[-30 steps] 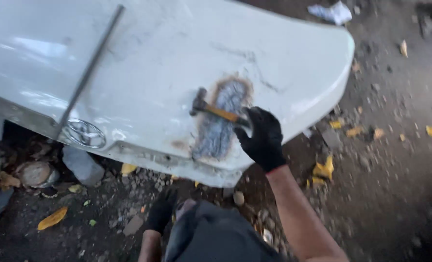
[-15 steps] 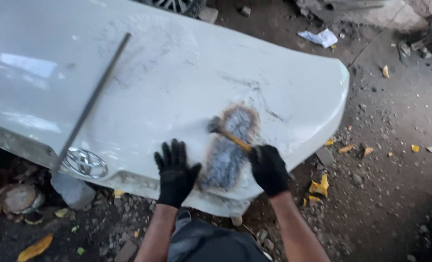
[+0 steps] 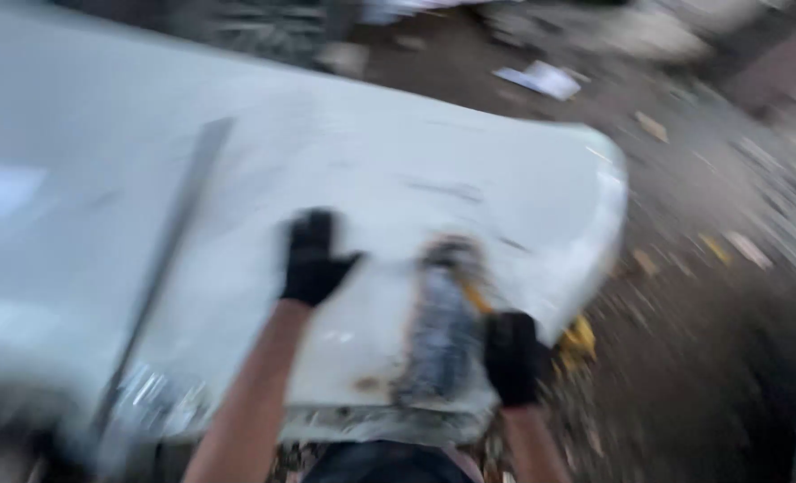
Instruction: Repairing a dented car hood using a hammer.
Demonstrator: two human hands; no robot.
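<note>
The left hand (image 3: pixel 313 261) lies open on the white car panel (image 3: pixel 344 179). The right hand (image 3: pixel 512 358) grips a hammer (image 3: pixel 469 291) over the panel's bare patch (image 3: pixel 438 331), which looks rough, not yet smoothed.

Bare panel (image 3: pixel 434 161) beyond left hand (image 3: pixel 313 259); long bar (image 3: pixel 170 259) blocks leftward.

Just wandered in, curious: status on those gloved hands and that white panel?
Left hand flat on white car panel. Right hand at sanded patch, hammer blurred, grip unclear. Long rod lies across panel.
</note>
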